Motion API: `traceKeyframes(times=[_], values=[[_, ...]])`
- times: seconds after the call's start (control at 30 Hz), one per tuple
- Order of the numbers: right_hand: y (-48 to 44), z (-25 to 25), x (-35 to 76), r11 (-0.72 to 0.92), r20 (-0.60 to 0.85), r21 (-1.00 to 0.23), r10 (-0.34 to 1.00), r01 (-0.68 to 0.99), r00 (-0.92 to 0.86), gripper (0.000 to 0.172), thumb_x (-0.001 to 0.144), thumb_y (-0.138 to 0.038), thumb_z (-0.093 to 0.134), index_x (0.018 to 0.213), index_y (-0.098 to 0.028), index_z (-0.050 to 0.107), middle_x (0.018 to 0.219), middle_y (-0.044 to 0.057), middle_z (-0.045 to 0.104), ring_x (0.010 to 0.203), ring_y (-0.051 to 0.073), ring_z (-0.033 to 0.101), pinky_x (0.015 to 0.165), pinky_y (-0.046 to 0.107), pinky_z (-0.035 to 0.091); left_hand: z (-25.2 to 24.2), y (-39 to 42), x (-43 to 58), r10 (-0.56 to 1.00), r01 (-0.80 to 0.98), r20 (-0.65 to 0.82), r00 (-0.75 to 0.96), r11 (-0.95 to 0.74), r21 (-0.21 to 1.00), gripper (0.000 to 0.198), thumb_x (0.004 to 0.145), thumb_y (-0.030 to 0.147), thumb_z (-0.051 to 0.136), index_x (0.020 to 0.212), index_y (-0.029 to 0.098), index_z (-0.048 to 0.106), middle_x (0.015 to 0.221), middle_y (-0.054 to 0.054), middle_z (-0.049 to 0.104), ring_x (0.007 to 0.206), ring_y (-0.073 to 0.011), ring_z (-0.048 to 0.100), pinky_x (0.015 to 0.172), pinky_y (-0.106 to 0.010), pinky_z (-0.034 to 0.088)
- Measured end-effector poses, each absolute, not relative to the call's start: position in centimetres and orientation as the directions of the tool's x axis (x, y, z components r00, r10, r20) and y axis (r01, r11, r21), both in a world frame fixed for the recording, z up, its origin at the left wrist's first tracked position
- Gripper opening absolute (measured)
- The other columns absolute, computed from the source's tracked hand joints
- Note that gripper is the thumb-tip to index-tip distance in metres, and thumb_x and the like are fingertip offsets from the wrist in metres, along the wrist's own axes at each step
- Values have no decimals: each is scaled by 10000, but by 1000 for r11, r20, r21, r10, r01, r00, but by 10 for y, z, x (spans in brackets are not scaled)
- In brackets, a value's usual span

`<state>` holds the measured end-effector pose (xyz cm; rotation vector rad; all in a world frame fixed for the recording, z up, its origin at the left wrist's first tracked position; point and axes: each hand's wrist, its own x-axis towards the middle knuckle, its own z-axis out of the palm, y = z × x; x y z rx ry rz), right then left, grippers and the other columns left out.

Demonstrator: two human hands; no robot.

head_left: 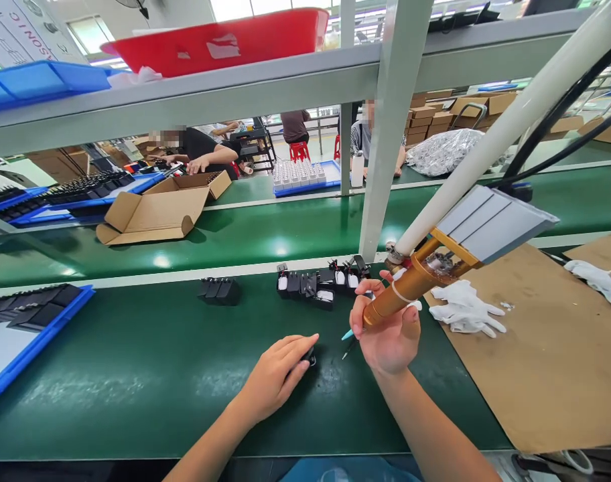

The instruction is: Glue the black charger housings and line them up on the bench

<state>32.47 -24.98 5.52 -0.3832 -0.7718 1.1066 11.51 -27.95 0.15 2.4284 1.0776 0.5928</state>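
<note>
My left hand [275,378] is closed over a small black part [311,357] low on the green work surface; the fingers hide most of it. My right hand [386,338] is raised to the right, palm up, fingers curled around a gold-coloured cylindrical tool [398,294]. A light-blue tip [348,335] points down-left from the tool's end. Below that tip shows a thin dark shaft with a metal point [344,355]; what it belongs to is hidden. Beyond both hands lies a cluster of black housings [305,284], some with white parts.
A white pole [466,174] slants down to the gold tool. White gloves [463,308] lie on brown cardboard [551,361]. Several black housings [220,291] stand left of the cluster. A blue-rimmed tray [39,345] is far left. Co-workers [205,150] sit beyond the shelf frame [386,120].
</note>
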Motion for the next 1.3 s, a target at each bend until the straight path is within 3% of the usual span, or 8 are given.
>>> traceKeyframes(times=[0.17, 0.47, 0.77, 0.87, 0.97, 1.1, 1.2, 1.3], values=[[-251, 55, 324, 417, 363, -623, 904, -662, 227, 327, 846, -550, 427, 987, -268, 508, 910, 8, 582, 408, 77, 504, 329, 224, 329, -9, -280, 120, 758, 625, 338, 558, -652, 430, 491, 908, 225, 550, 1375, 273, 404, 1091, -41, 693, 943, -173, 650, 817, -297, 529], [-252, 56, 326, 407, 360, -648, 909, -644, 212, 320, 850, -547, 420, 992, -272, 501, 899, 8, 575, 407, 80, 496, 333, 234, 334, -19, -283, 128, 830, 619, 316, 459, -554, 557, 155, 913, 226, 532, 1060, 222, 583, 1118, -53, 689, 991, -167, 654, 844, -290, 537], [-253, 57, 325, 403, 365, -634, 908, -661, 203, 321, 837, -553, 438, 966, -267, 509, 907, 8, 580, 405, 82, 511, 333, 232, 332, -18, -281, 126, 776, 759, 149, 613, -630, 163, 386, 900, 342, 535, 1263, 211, 526, 1234, -111, 615, 952, -252, 633, 769, -391, 550], [-253, 58, 325, 405, 365, -624, 907, -668, 210, 309, 833, -553, 448, 919, -263, 510, 900, 2, 589, 402, 82, 512, 335, 230, 329, -19, -282, 127, 818, 794, 111, 564, -574, 201, 347, 911, 298, 502, 1243, 212, 551, 981, -95, 659, 810, -224, 633, 679, -344, 544], [-252, 59, 325, 411, 351, -642, 908, -647, 229, 316, 832, -561, 438, 903, -261, 509, 891, -1, 590, 399, 81, 503, 337, 233, 326, -18, -283, 127, 869, 757, 71, 489, -463, 461, 347, 896, 324, 515, 1233, 252, 555, 931, -75, 627, 829, -226, 612, 696, -343, 529], [-250, 57, 325, 407, 319, -669, 913, -622, 254, 337, 813, -586, 438, 936, -277, 493, 885, -2, 588, 398, 88, 486, 338, 242, 325, -12, -289, 133, 963, 194, -164, 215, 122, 973, 403, 899, 457, 489, 1263, 289, 450, 872, -28, 590, 724, -172, 600, 560, -266, 507], [-250, 55, 326, 401, 317, -667, 915, -628, 248, 367, 812, -588, 437, 1015, -289, 500, 891, 3, 588, 410, 91, 484, 344, 244, 318, -4, -294, 144, 918, -426, -351, 183, 396, 814, 427, 889, 515, 482, 1233, 267, 435, 798, -12, 570, 616, -127, 574, 444, -189, 424], [-249, 54, 327, 407, 330, -651, 912, -641, 243, 360, 824, -567, 439, 1036, -286, 519, 899, 6, 590, 414, 93, 490, 349, 247, 314, 3, -298, 153, 910, -685, -309, 276, 412, 601, 377, 860, 477, 558, 1157, 252, 502, 751, 0, 561, 580, -92, 544, 434, -154, 384]])
